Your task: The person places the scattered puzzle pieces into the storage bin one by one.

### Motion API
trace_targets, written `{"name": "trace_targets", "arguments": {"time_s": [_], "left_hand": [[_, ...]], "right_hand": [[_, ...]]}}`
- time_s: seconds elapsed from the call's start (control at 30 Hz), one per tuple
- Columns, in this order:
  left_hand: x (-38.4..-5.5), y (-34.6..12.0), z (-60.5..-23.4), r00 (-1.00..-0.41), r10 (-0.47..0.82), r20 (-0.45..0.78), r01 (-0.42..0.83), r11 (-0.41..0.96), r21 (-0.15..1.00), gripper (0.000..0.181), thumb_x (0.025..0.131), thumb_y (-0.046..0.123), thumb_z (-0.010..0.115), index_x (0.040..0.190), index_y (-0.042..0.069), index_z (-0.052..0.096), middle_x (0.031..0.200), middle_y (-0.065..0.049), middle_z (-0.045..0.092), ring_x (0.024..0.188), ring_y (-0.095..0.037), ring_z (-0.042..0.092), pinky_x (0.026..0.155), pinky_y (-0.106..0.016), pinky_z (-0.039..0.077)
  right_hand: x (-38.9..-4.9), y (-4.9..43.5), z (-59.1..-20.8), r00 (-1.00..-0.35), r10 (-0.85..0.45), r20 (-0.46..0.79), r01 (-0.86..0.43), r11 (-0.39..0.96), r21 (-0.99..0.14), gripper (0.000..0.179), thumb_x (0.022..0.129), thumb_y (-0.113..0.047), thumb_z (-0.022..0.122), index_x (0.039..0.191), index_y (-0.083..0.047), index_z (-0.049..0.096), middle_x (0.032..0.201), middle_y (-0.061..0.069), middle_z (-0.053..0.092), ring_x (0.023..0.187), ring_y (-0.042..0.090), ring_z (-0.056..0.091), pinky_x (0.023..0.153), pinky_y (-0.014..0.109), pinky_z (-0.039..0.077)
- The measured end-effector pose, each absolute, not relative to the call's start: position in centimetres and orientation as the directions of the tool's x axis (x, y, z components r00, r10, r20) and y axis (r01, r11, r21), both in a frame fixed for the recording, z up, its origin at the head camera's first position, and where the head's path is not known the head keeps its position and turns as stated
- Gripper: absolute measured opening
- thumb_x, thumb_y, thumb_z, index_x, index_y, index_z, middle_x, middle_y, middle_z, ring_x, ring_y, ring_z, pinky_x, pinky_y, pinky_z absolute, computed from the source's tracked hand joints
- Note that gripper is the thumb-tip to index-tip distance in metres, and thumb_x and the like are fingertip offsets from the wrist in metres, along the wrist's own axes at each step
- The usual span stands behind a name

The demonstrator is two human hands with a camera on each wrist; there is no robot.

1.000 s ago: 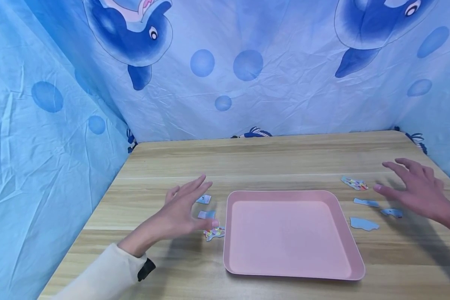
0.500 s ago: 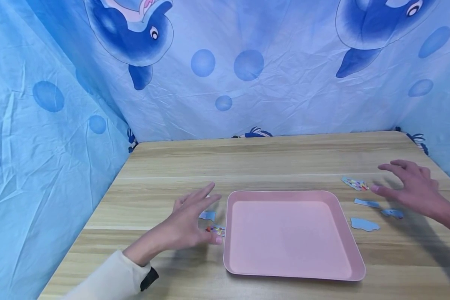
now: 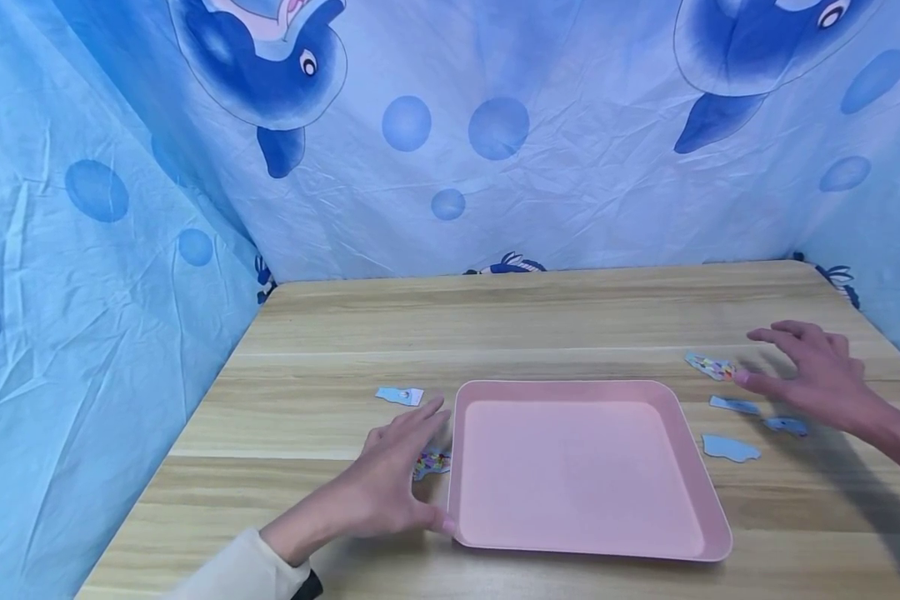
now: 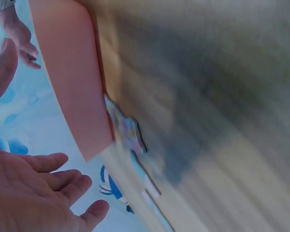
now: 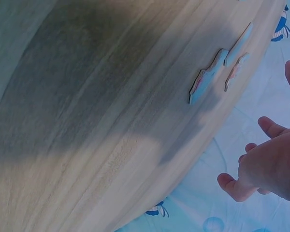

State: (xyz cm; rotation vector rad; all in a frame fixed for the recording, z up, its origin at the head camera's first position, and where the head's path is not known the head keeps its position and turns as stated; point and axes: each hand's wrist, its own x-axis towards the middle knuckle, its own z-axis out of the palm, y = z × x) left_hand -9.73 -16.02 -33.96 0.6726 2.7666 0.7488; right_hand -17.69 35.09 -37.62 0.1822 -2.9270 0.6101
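Observation:
A shallow pink tray (image 3: 581, 475) sits on the wooden table in the head view. My left hand (image 3: 382, 483) is at its left side, thumb tip right at the front left corner and fingertips near the left rim, holding nothing. In the left wrist view the fingers of this hand (image 4: 34, 188) are spread beside the tray wall (image 4: 72, 77). Partly behind it lies a multicoloured flat puzzle piece (image 3: 431, 464). My right hand (image 3: 817, 375) hovers, loosely bent and holding nothing, by several puzzle pieces; its thumb overlaps the end of a colourful piece (image 3: 708, 365).
Beyond the left hand lies a light blue piece (image 3: 400, 395). Right of the tray are a larger blue piece (image 3: 729, 447), a narrow strip (image 3: 735, 405) and a small piece (image 3: 786, 426). A blue dolphin-printed curtain (image 3: 450, 150) hangs round the table's back and sides.
My left hand has moved nearer and rightward to the tray's front left corner, uncovering the light blue piece behind it. My right hand has drifted slightly left.

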Motion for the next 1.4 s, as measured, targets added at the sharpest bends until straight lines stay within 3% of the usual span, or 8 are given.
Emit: {"name": "trace_targets", "arguments": {"time_s": [0.17,0.8,1.4], "left_hand": [[-9.3,-15.8,-34.3,-0.869,0.489,-0.081,0.384,0.768,0.513,0.12,0.051,0.051,0.089,0.15,0.014,0.031,0.159,-0.004,0.02,0.143,-0.021,0.02,0.108,-0.053,0.021],[-9.2,-15.9,-35.6,-0.88,0.468,-0.075,0.376,0.785,0.493,0.115,0.054,0.056,0.086,0.149,0.023,0.031,0.16,-0.003,0.014,0.143,-0.032,0.018,0.108,-0.057,0.017],[-9.4,-15.7,-35.6,-0.87,0.485,-0.091,0.374,0.767,0.522,0.112,0.054,0.052,0.088,0.146,0.018,0.034,0.16,0.0,0.013,0.143,-0.024,0.017,0.104,-0.055,0.021]], "right_hand": [[-17.9,34.8,-37.9,-0.982,-0.082,0.169,-0.142,0.916,-0.376,0.07,0.085,-0.042,0.068,0.131,0.006,0.043,0.135,0.04,0.024,0.115,0.066,0.016,0.071,0.072,0.02],[-18.3,34.9,-38.2,-0.979,-0.125,0.162,-0.184,0.888,-0.422,0.069,0.085,-0.038,0.069,0.133,0.005,0.043,0.136,0.039,0.024,0.114,0.065,0.016,0.07,0.069,0.021],[-18.8,34.3,-38.9,-0.984,-0.124,0.126,-0.167,0.887,-0.43,0.071,0.083,-0.038,0.072,0.132,0.005,0.043,0.134,0.04,0.025,0.114,0.064,0.017,0.07,0.068,0.022]]}}
